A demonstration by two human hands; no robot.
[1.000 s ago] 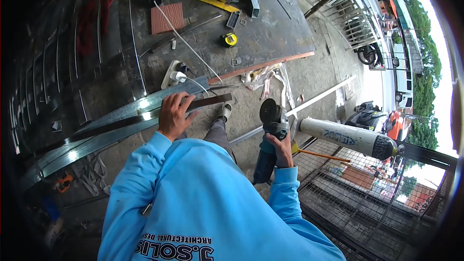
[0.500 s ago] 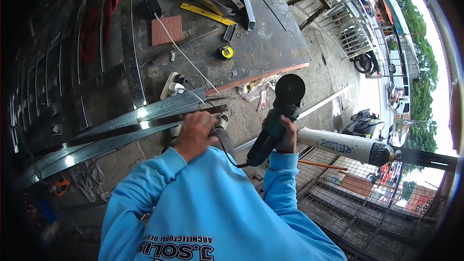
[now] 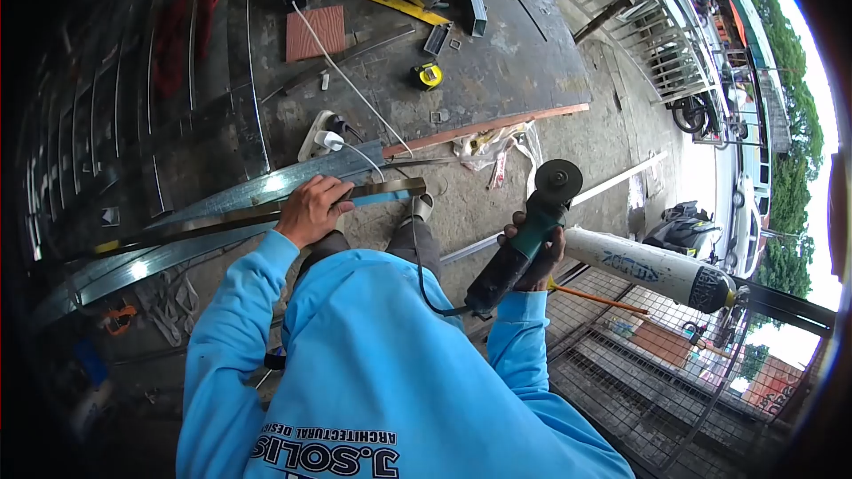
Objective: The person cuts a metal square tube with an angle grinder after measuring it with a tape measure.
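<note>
My left hand [image 3: 312,210] grips a long dark flat metal bar [image 3: 390,189] that lies across shiny galvanised channels [image 3: 266,186] at the edge of a steel work table [image 3: 506,62]. My right hand [image 3: 532,257] holds a green and black angle grinder [image 3: 524,244], its disc [image 3: 558,179] raised and tilted out to the right, clear of the bar. The grinder's black cord [image 3: 422,284] loops down past my blue sleeve.
On the table lie a yellow tape measure [image 3: 427,75], a yellow level [image 3: 395,2], a reddish block [image 3: 315,33] and a white power strip [image 3: 319,136] with a cable. A white gas cylinder [image 3: 652,268] rests on a wire-mesh frame [image 3: 657,364] at right. Concrete floor lies below.
My left hand went from near my chest back onto the flat bar and closed on it. The grinder dropped slightly and shifted right in my right hand.
</note>
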